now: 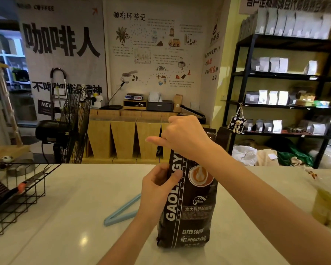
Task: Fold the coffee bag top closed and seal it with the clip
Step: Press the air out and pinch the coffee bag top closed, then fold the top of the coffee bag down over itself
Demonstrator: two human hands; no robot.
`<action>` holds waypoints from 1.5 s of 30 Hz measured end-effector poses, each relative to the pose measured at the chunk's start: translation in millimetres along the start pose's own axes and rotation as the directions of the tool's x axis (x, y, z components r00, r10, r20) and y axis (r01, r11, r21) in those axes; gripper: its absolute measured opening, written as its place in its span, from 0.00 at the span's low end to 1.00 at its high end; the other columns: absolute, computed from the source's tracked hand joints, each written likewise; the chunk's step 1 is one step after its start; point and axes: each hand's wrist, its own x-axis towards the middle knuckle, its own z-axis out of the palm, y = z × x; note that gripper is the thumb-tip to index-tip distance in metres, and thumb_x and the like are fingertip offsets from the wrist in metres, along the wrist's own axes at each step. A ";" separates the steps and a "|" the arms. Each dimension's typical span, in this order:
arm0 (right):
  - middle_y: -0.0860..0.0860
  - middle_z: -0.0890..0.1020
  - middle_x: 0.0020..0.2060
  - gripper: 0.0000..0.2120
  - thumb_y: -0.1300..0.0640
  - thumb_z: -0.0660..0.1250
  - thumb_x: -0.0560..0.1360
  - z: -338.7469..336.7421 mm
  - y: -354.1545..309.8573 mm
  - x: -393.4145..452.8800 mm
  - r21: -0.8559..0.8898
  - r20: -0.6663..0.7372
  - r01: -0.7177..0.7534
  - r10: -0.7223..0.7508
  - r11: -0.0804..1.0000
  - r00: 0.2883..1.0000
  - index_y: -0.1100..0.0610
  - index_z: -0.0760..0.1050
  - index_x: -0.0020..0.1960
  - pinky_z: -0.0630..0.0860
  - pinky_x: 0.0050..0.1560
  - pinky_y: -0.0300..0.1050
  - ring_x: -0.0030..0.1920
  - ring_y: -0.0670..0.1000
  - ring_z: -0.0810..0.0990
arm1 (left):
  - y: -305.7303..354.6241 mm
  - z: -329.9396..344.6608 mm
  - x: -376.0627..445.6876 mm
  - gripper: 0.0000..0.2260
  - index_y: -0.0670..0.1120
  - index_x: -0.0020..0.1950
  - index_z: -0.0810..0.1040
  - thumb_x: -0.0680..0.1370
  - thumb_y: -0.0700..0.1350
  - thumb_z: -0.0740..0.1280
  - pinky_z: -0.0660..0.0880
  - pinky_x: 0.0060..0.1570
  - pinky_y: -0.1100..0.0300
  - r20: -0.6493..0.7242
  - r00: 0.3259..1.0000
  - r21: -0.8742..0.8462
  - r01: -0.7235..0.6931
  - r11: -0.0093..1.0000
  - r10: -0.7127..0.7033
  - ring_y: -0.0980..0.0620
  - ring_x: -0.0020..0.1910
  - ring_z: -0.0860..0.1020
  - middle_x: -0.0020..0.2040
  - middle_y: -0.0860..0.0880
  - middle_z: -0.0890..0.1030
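A tall dark brown coffee bag (191,213) with white lettering stands upright on the white counter (80,207). My left hand (159,185) grips its left edge at mid height, thumb across the front. My right hand (182,137) is closed around the bag's top, thumb sticking out to the left; the top itself is hidden behind that hand. A long light blue clip (122,212) lies open in a V on the counter, left of the bag and partly behind my left wrist.
A black wire basket (17,197) with scissors (30,181) stands at the counter's left edge. A plastic cup of greenish drink (327,203) sits at the right. Beyond the counter are a black fan (71,127), wooden bins and shelves of bags.
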 end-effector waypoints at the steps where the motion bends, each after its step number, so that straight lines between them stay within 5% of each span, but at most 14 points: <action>1: 0.49 0.61 0.25 0.29 0.39 0.48 0.76 0.9 0.5 -1.2 -0.018 -0.002 -0.012 0.012 1.000 1.000 0.59 0.70 0.30 0.56 0.26 0.39 0.33 0.50 0.70 | -1.4 1.1 -0.1 0.07 0.49 0.42 0.79 0.66 0.46 0.70 0.80 0.40 0.58 -0.011 1.000 -0.007 0.017 1.000 -0.017 0.50 0.41 0.84 0.39 0.51 0.86; 5: 0.48 0.62 0.23 0.29 0.40 0.48 0.77 7.5 3.4 -2.7 -0.011 -0.020 -0.026 0.026 1.000 0.999 0.57 0.62 0.25 0.61 0.27 0.38 0.34 0.49 0.71 | -6.1 4.0 -0.1 0.02 0.48 0.41 0.78 0.69 0.43 0.69 0.80 0.40 0.56 -0.055 0.997 -0.036 0.045 0.998 -0.047 0.49 0.40 0.84 0.37 0.51 0.86; 7: 0.49 0.68 0.24 0.27 0.41 0.50 0.76 7.8 1.3 -1.0 -0.004 -0.024 -0.005 0.005 1.000 1.000 0.58 0.66 0.26 0.68 0.32 0.41 0.37 0.50 0.71 | -6.4 2.8 0.7 0.02 0.48 0.40 0.79 0.70 0.42 0.69 0.80 0.39 0.57 -0.072 0.996 -0.049 0.049 0.998 -0.052 0.49 0.39 0.84 0.36 0.50 0.86; 10: 0.54 0.82 0.35 0.20 0.42 0.58 0.73 1.7 1.5 -3.4 0.004 -0.292 0.020 -0.018 1.000 0.956 0.59 0.77 0.39 0.75 0.44 0.48 0.44 0.56 0.79 | -4.6 0.3 4.1 0.02 0.47 0.40 0.79 0.70 0.41 0.69 0.79 0.37 0.59 -0.072 0.997 -0.042 0.038 0.998 -0.041 0.50 0.38 0.83 0.36 0.50 0.85; 14: 0.52 0.77 0.57 0.21 0.44 0.59 0.73 2.5 13.8 -31.2 0.364 -0.525 -0.083 0.278 0.928 0.804 0.56 0.70 0.60 0.64 0.63 0.45 0.61 0.51 0.71 | -1.8 -0.1 10.6 0.05 0.49 0.43 0.76 0.71 0.40 0.68 0.80 0.37 0.57 -0.029 0.999 -0.013 0.040 0.999 -0.040 0.51 0.39 0.83 0.39 0.48 0.85; 16: 0.45 0.72 0.60 0.22 0.46 0.63 0.72 15.4 15.6 -61.6 0.718 -0.422 -0.134 0.580 0.683 0.697 0.52 0.65 0.64 0.65 0.66 0.44 0.63 0.46 0.68 | 3.1 -0.8 12.9 0.12 0.52 0.50 0.72 0.70 0.41 0.68 0.81 0.35 0.56 0.020 1.000 -0.032 0.021 0.999 -0.020 0.50 0.40 0.83 0.41 0.48 0.85; 18: 0.42 0.70 0.63 0.27 0.46 0.67 0.69 38.1 14.2 -91.3 0.953 -0.101 -0.165 0.781 0.253 0.616 0.47 0.62 0.64 0.67 0.67 0.48 0.65 0.45 0.68 | 12.3 -1.2 16.8 0.22 0.56 0.57 0.68 0.65 0.44 0.70 0.80 0.39 0.57 0.075 0.997 0.007 -0.010 1.000 0.009 0.51 0.45 0.83 0.47 0.48 0.83; 20: 0.46 0.71 0.65 0.34 0.44 0.70 0.64 61.6 10.6 -113.6 0.974 0.203 -0.211 0.754 -0.087 0.625 0.47 0.61 0.66 0.68 0.66 0.50 0.66 0.48 0.69 | 25.3 1.9 25.0 0.28 0.58 0.58 0.68 0.60 0.47 0.73 0.79 0.42 0.60 0.145 0.989 0.121 -0.051 0.991 0.033 0.54 0.48 0.82 0.51 0.51 0.82; 23: 0.48 0.81 0.56 0.36 0.45 0.75 0.55 81.1 0.4 -127.1 0.918 0.397 -0.305 0.542 -0.255 0.741 0.50 0.70 0.61 0.77 0.54 0.45 0.56 0.48 0.79 | 37.3 12.2 38.8 0.31 0.52 0.58 0.71 0.56 0.49 0.76 0.78 0.48 0.55 0.163 0.987 0.235 -0.056 0.970 0.017 0.53 0.49 0.81 0.52 0.50 0.82; 26: 0.45 0.86 0.44 0.29 0.55 0.79 0.55 85.0 -4.0 -128.3 0.909 0.416 -0.326 0.505 -0.260 0.756 0.50 0.74 0.54 0.79 0.41 0.37 0.47 0.47 0.83 | 40.1 18.4 44.4 0.33 0.49 0.58 0.72 0.54 0.49 0.77 0.77 0.51 0.51 0.129 0.991 0.281 -0.017 0.959 -0.020 0.51 0.49 0.82 0.51 0.49 0.83; 29: 0.41 0.86 0.40 0.25 0.61 0.78 0.59 80.9 -3.0 -126.6 0.919 0.395 -0.318 0.514 -0.235 0.762 0.51 0.74 0.53 0.78 0.38 0.33 0.44 0.43 0.83 | 38.7 18.0 45.8 0.20 0.51 0.47 0.78 0.58 0.42 0.78 0.78 0.45 0.55 0.128 0.991 0.261 0.011 0.965 -0.046 0.53 0.42 0.83 0.43 0.51 0.84; 34: 0.43 0.85 0.41 0.26 0.53 0.78 0.55 76.1 -6.9 -126.4 0.920 0.390 -0.348 0.512 -0.181 0.765 0.49 0.75 0.52 0.78 0.40 0.35 0.45 0.43 0.83 | 37.7 19.1 43.4 0.15 0.48 0.40 0.79 0.60 0.35 0.77 0.79 0.31 0.65 0.011 0.998 0.196 -0.060 0.979 0.059 0.57 0.33 0.83 0.31 0.56 0.84; 42: 0.48 0.86 0.43 0.22 0.59 0.78 0.60 79.9 -12.4 -129.0 0.920 0.392 -0.310 0.546 -0.241 0.740 0.52 0.77 0.52 0.80 0.41 0.38 0.45 0.48 0.84 | 28.6 21.0 39.3 0.14 0.51 0.39 0.79 0.61 0.36 0.77 0.80 0.40 0.60 -0.143 0.965 0.192 -0.189 0.963 0.218 0.55 0.38 0.83 0.37 0.54 0.84; 45: 0.45 0.85 0.42 0.21 0.59 0.77 0.60 77.5 -11.1 -129.3 0.923 0.384 -0.307 0.534 -0.232 0.753 0.50 0.76 0.51 0.80 0.40 0.37 0.44 0.46 0.84 | 33.5 18.2 41.9 0.15 0.53 0.42 0.78 0.63 0.37 0.75 0.78 0.36 0.67 -0.062 0.978 0.189 -0.186 0.964 0.200 0.56 0.41 0.83 0.36 0.56 0.84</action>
